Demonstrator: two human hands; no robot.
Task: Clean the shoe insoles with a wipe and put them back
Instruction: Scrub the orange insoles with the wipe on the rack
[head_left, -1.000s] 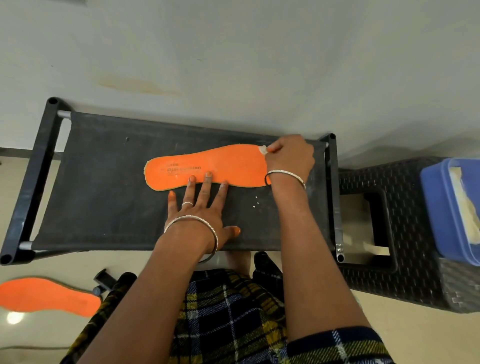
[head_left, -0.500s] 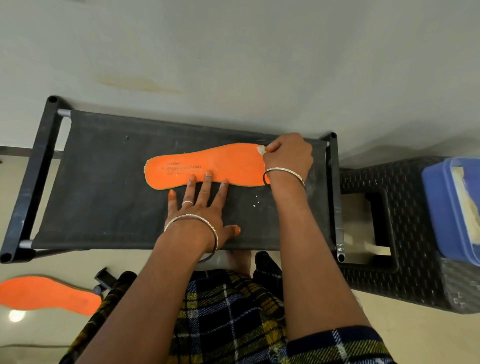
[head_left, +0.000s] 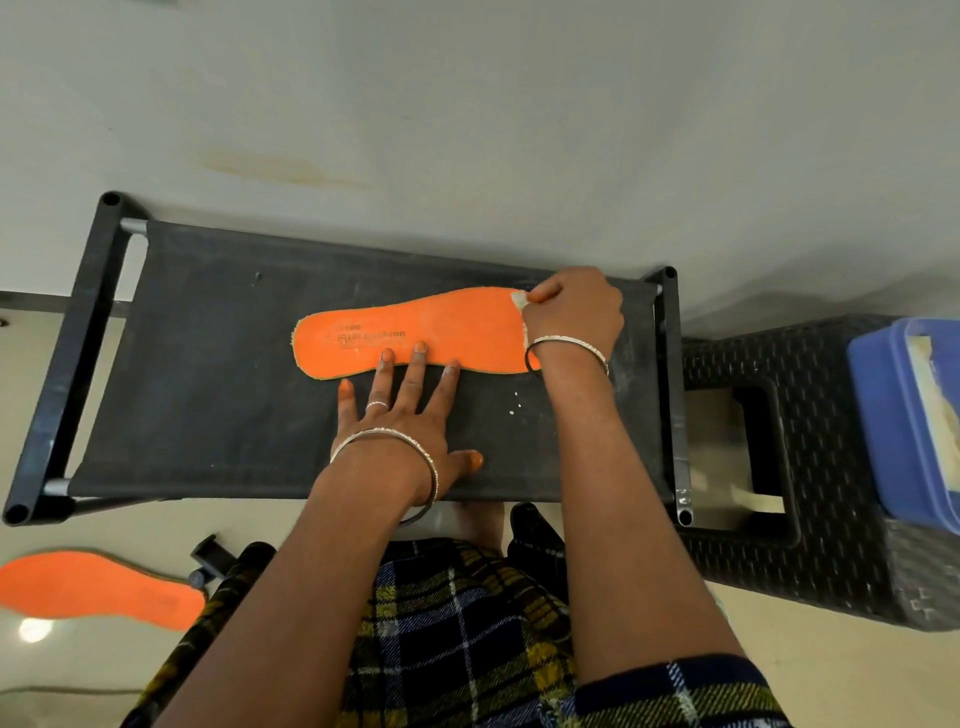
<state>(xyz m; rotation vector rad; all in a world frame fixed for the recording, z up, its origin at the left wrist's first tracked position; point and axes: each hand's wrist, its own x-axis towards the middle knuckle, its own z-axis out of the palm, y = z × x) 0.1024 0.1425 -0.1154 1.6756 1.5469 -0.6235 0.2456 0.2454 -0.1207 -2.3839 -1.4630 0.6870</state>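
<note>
We see an orange insole lying flat on the dark fabric shelf of a black rack, its length running left to right and its printed side up. The left hand lies spread on the fabric just in front of it, fingers straight and apart, with three fingertips pressing on the near edge of the insole and the thumb stretched out to the right. The right hand sits over the right end of the insole, its fingers curled tight round a small whitish wipe, of which we make out only a corner against the orange surface. Each wrist wears a thin silver bangle. A few pale crumbs lie on the fabric between the two arms. A second insole, also orange, lies on the pale floor down to the left, well apart from the first. Just beside the rack on the right stands a black woven stool, and a blue box rests on it at the frame's edge
</note>
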